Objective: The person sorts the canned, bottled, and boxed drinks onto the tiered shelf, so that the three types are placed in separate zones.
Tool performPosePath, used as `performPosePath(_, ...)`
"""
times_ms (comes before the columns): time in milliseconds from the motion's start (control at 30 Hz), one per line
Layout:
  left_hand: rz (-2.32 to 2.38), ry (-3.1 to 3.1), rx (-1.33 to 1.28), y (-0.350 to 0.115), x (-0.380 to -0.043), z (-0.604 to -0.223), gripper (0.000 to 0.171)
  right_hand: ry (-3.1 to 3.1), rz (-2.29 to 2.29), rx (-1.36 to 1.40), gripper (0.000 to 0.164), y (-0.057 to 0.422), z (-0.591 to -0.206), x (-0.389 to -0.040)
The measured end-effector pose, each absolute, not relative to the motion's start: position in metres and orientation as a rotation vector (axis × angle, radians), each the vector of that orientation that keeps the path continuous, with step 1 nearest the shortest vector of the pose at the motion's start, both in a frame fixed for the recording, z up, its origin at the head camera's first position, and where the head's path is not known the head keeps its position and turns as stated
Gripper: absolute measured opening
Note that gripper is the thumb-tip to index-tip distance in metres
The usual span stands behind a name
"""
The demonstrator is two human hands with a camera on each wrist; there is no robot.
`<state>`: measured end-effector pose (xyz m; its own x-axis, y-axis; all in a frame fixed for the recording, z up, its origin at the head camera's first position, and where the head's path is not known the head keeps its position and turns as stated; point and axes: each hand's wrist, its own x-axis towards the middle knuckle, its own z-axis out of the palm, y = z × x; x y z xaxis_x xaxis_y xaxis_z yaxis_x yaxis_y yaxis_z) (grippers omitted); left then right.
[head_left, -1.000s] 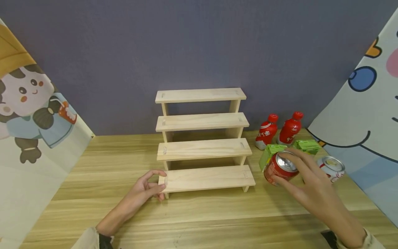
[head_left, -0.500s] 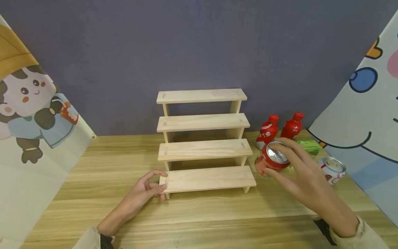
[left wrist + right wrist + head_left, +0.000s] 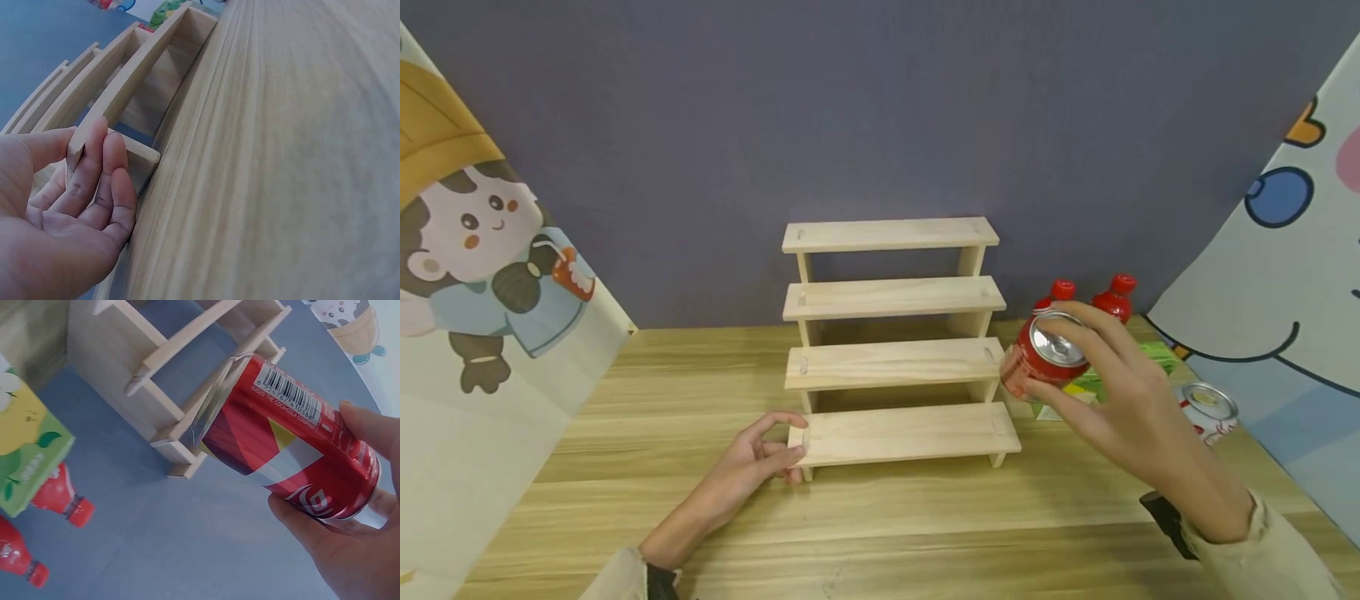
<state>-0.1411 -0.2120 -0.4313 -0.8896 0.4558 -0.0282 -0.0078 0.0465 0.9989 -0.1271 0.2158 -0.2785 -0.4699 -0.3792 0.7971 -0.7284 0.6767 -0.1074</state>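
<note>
The right hand (image 3: 1123, 404) grasps the red can (image 3: 1036, 365) between thumb and fingers, off the table (image 3: 887, 533) and just right of the rack (image 3: 902, 435). The left hand (image 3: 752, 454) pinches the left end of the rack's lowest board.

The likeliest trouble seems a knock: if the can drifted left while low, its base could catch the board ends and swing the rack round — the left hand steadies only the far corner. The smooth can might also slip if the fingers loosened. A swing back could topple the bottles (image 3: 1112, 307) or nudge the cartons (image 3: 1159, 357), both right of the rack — the hand partly hides them in the head view.
</note>
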Motion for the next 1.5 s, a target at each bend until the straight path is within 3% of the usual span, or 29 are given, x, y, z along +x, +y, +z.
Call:
performPosePath(767, 1.901, 2.007, 0.450, -0.213, -0.141, -0.432, 0.043, -2.014, 0.660, 0.987, 0.058, 0.178, -0.241, -0.154)
performPosePath(1067, 1.903, 2.009, 0.427, -0.211, -0.141, -0.432, 0.044, -1.963, 0.697, 1.005, 0.065, 0.158, -0.226, -0.169)
performPosePath(1500, 1.925, 2.007, 0.426, -0.211, -0.141, -0.434, 0.044, -1.953, 0.854, 1.007, 0.055, 0.121, -0.211, -0.199)
